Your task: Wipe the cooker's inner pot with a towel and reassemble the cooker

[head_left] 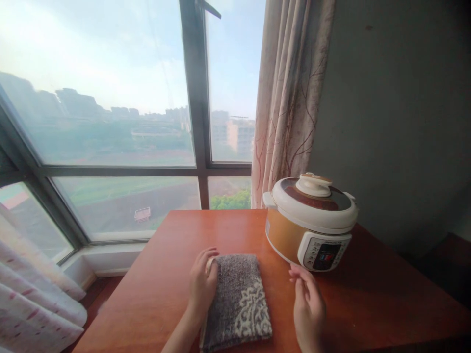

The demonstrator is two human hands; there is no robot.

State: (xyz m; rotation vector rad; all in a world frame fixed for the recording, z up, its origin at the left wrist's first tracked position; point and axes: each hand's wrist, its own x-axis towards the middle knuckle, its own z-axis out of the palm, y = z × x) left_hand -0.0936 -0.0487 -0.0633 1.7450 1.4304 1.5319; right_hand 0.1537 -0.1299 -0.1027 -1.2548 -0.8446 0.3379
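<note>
A folded grey towel (237,294) with a cream raised pattern lies flat on the reddish-brown table (206,230). At its upper left edge is my left hand (202,284), its fingers curled and closed on the towel; a small cream bit shows between thumb and fingers. My right hand (309,309) is over the table to the right of the towel, apart from it. Its fingers are loosely bent and hold nothing visible. Just beyond those fingertips stands a white and gold electric cooker (285,233), lid on and control panel facing me.
Behind the table are large windows (110,137) with dark frames and a patterned curtain (290,98). Another curtain (33,299) hangs at the lower left. A dark grey wall (393,108) rises on the right, beyond the cooker.
</note>
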